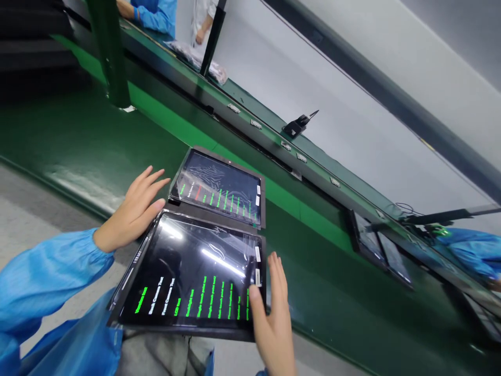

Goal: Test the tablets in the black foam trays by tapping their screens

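Note:
Two tablets lie in a black tray at the green bench's near edge. The near tablet has a dark screen with rows of mostly green test lines, two of them white. Behind it, the far tablet shows similar lines, one in red, under wrinkled clear film. My left hand has its fingers spread, at the tray's left side near the gap between the tablets. My right hand rests at the near tablet's right edge, thumb over the screen's border, fingers stretched along the outside. White labels sit on both tablets' right borders.
The green bench runs diagonally, with a green post at the upper left. More tablets lie to the right. A black stand and plastic-wrapped items are on the ledge. Co-workers in blue sleeves are at both ends.

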The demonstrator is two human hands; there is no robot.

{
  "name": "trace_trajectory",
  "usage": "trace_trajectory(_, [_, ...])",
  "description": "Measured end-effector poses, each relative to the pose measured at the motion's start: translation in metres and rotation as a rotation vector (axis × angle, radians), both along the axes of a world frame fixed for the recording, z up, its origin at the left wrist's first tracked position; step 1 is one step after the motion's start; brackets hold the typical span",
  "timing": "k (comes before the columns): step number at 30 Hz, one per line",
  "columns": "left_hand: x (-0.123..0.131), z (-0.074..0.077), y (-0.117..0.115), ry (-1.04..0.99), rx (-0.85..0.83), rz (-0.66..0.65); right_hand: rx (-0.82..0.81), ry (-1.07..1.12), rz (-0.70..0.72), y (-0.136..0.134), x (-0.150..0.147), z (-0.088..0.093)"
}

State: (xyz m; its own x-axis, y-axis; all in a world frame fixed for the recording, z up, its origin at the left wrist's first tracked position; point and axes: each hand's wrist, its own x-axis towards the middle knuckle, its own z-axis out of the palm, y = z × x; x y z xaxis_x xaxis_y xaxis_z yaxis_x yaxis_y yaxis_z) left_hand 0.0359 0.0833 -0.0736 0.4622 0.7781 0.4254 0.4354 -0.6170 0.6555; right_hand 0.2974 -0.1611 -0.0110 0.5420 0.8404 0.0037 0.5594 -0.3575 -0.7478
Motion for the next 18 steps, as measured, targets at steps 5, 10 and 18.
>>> trace_trajectory(5, [-0.037,-0.023,-0.036,0.019,-0.172,-0.068,-0.090,0.417,-0.156,0.006,0.034,-0.019])
trace_trajectory(10, [-0.053,-0.042,-0.053,0.094,-0.129,-0.151,0.042,0.570,-0.269,0.008,0.036,-0.038])
trace_trajectory(18, [0.054,0.018,-0.032,0.241,0.206,-0.335,0.299,0.736,-0.533,-0.039,0.088,-0.040])
